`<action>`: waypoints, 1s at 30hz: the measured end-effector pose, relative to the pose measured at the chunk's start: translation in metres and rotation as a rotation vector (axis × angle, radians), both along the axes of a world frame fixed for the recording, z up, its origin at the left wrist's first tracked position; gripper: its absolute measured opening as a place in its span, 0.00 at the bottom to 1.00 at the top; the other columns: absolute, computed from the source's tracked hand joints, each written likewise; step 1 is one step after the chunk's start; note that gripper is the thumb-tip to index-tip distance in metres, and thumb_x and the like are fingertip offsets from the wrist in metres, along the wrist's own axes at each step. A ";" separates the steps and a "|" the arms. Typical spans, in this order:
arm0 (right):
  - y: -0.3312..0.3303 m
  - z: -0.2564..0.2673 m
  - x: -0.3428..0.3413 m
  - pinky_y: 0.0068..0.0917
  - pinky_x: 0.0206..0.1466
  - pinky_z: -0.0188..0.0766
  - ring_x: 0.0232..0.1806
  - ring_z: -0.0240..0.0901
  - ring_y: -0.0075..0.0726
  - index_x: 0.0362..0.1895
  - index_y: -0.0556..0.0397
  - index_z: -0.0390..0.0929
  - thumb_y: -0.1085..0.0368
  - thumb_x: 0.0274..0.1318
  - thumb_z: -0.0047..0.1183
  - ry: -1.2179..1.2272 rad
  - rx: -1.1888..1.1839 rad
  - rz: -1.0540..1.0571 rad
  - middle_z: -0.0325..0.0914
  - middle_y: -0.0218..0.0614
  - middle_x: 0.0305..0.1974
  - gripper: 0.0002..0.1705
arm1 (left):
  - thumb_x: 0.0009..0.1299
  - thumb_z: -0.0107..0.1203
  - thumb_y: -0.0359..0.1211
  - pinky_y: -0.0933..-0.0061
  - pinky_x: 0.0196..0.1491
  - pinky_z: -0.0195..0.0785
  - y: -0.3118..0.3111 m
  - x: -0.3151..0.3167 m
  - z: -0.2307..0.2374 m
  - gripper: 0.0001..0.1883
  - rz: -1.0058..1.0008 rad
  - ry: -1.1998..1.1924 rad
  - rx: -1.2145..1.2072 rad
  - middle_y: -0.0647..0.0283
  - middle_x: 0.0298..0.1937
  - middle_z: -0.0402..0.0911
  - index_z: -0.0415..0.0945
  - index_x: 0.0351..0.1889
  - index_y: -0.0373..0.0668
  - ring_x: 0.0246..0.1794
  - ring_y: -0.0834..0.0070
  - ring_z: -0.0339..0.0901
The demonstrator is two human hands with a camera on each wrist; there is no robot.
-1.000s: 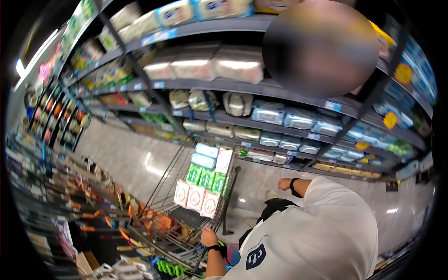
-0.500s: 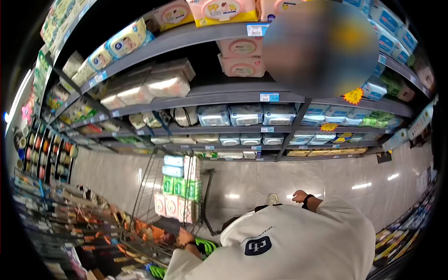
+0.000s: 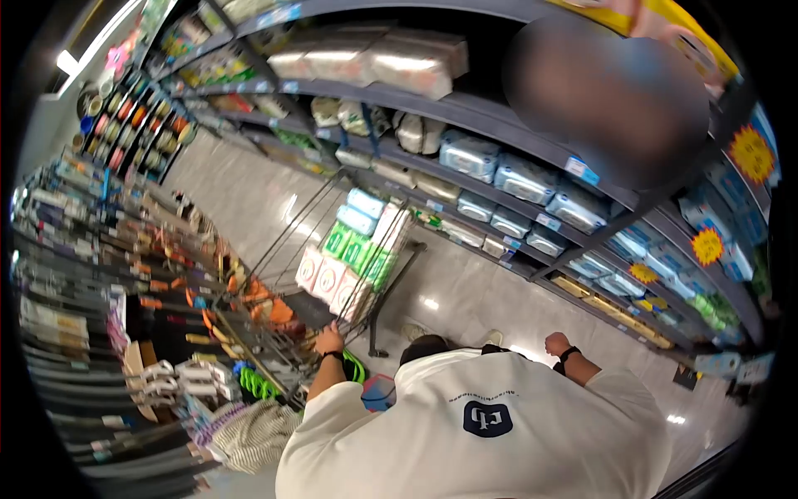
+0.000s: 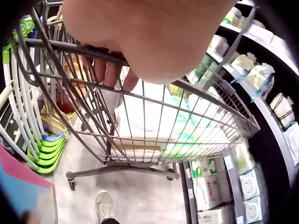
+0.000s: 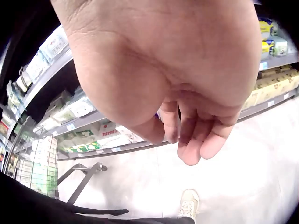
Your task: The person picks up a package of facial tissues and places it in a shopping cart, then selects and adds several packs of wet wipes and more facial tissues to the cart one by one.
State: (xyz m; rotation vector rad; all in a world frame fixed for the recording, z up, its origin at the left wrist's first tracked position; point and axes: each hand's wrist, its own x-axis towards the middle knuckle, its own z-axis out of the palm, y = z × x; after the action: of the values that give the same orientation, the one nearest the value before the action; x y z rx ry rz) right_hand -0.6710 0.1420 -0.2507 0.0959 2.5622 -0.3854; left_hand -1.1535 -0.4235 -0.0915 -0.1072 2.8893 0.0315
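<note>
My left hand (image 3: 330,339) grips the near rail of a wire shopping cart (image 4: 154,93); in the left wrist view the fingers (image 4: 110,72) curl over the bar. Stacked packs lie in the cart: pink and white ones (image 3: 309,268), green ones (image 3: 355,249) and light blue ones (image 3: 366,202). Off to the right of the cart, my right hand (image 3: 559,343) hangs in the air above the floor. It holds nothing, and its fingers (image 5: 191,149) are loosely curled in the right wrist view.
Shelves (image 3: 490,112) of wrapped packs run along the far side of the aisle. Hanging goods, including green hangers (image 3: 256,382) and striped cloth (image 3: 249,437), crowd the left. Grey floor (image 3: 474,291) lies between cart and shelves. Shoes (image 4: 103,205) show below.
The head view has swung and tilted, so shelves and cart slant again. The left hand stays on the cart; the right hand remains free at the side.
</note>
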 end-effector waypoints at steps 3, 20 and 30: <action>0.007 -0.014 -0.055 0.42 0.31 0.72 0.22 0.77 0.43 0.14 0.46 0.82 0.61 0.40 0.52 -0.091 -0.271 -0.420 0.78 0.38 0.17 0.10 | 0.74 0.36 0.58 0.51 0.50 0.68 -0.015 -0.003 -0.014 0.31 -0.055 0.071 0.074 0.45 0.45 0.80 0.81 0.43 0.42 0.46 0.47 0.75; -0.153 0.102 -0.577 0.28 0.29 0.76 0.27 0.77 0.33 0.55 0.55 0.67 0.36 0.63 0.44 -0.338 -0.894 -0.765 0.79 0.43 0.39 0.35 | 0.73 0.39 0.57 0.53 0.39 0.71 -0.037 -0.017 0.005 0.30 -0.040 0.036 0.253 0.50 0.37 0.80 0.78 0.34 0.39 0.37 0.51 0.78; -0.247 0.118 -0.682 0.33 0.27 0.81 0.30 0.81 0.44 0.58 0.70 0.59 0.56 0.68 0.39 -0.365 -0.888 -0.952 0.77 0.56 0.38 0.28 | 0.71 0.46 0.54 0.55 0.38 0.69 -0.031 -0.051 0.021 0.26 -0.024 0.064 0.303 0.52 0.34 0.80 0.77 0.34 0.38 0.37 0.52 0.77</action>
State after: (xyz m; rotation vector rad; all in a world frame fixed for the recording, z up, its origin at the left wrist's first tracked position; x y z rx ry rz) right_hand -1.3534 -0.1054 -0.1322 0.9438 1.6316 -1.6155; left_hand -1.2047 -0.4544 -0.0706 -0.0156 2.9085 0.4729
